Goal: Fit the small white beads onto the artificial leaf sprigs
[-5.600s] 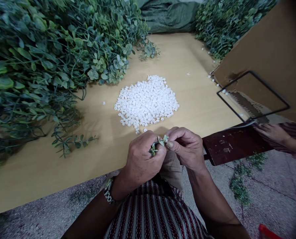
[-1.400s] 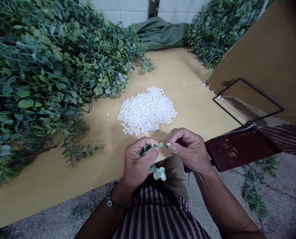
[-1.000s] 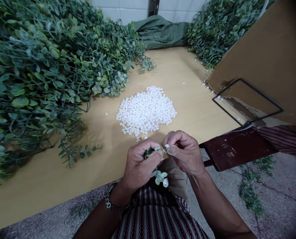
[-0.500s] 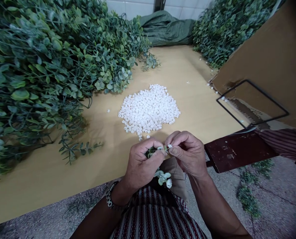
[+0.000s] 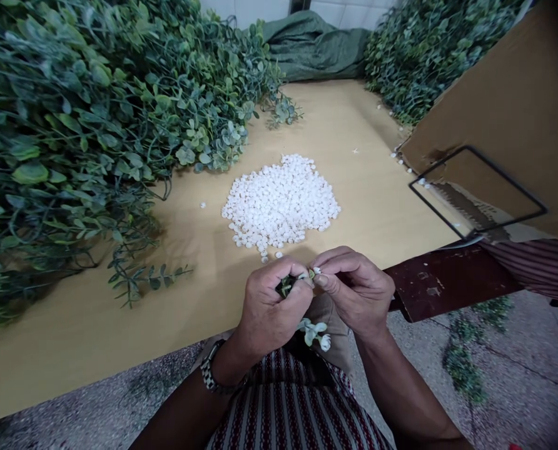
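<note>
My left hand (image 5: 272, 306) is closed round a small green artificial sprig (image 5: 314, 331), whose leafy end hangs below the fist over my lap. My right hand (image 5: 354, 287) pinches a tiny white piece (image 5: 316, 270) with thumb and forefinger and holds it against the sprig's tip, so both hands meet at the table's near edge. A pile of small white pieces (image 5: 281, 203) lies on the wooden table (image 5: 354, 181) just beyond my hands.
Heaps of green artificial foliage (image 5: 82, 125) cover the table's left side, with more foliage (image 5: 415, 56) at the back right. A cardboard box (image 5: 508, 119) with a black wire frame (image 5: 476, 190) stands at right. A dark red bench (image 5: 443, 284) juts beside my right hand.
My right hand, apart from the left and pinching a white piece 1.4 s ago, has closed in on the sprig's tip. The sprig's leafy end hangs lower below my left hand.
</note>
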Demonstrator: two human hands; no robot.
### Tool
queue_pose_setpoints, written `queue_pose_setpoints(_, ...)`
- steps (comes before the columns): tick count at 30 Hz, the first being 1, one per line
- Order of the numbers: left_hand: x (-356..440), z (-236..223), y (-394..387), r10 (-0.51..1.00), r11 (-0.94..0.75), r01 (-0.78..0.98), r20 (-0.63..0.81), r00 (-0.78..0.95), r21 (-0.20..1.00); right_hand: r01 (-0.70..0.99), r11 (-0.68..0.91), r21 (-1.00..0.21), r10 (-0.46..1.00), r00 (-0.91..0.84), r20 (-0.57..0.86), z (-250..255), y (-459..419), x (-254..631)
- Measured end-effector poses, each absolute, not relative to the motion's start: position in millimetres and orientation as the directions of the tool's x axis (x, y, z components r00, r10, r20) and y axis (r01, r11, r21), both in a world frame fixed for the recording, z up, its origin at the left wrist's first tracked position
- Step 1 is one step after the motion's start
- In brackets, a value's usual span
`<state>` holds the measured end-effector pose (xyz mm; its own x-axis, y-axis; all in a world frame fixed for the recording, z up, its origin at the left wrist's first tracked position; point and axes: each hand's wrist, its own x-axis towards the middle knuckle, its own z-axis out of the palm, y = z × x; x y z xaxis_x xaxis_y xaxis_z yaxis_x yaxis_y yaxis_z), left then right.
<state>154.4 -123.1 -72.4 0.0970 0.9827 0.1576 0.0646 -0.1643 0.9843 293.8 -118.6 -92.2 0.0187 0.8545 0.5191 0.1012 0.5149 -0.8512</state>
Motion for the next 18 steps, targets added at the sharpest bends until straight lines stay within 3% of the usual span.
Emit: queue_pose_setpoints(18, 153.4, -70.6, -124.2, 0.989, -0.121, 0.1, 0.112, 0.096, 0.988, 0.049, 0.514, -0.856, 0.856, 0.036, 0.516, -98.5, -117.3, 292.9)
